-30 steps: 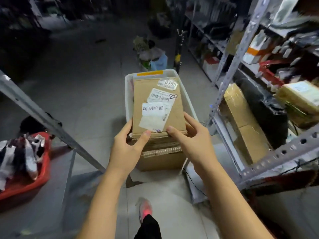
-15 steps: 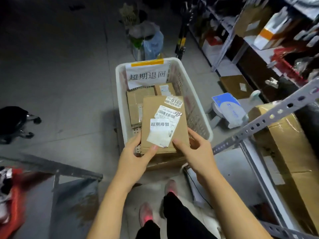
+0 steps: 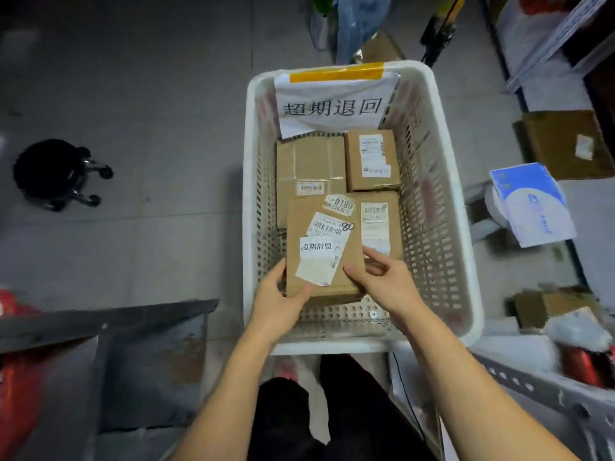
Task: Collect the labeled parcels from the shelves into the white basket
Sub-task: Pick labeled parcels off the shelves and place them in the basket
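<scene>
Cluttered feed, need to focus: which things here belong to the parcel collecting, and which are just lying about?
Job: white basket; labeled parcel, held inside it by left hand and right hand; three other parcels lying in it.
Lying about: black wheeled stool; blue-and-white packet; brown box at far right.

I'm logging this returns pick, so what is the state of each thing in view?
white basket: on the floor, partly filled.
labeled parcel: label up, inside the basket, gripped at its near end.
left hand: grips the parcel's near left corner.
right hand: grips its near right edge.
three other parcels: lying flat in the basket.
paper sign: taped to the basket's far rim.
</scene>
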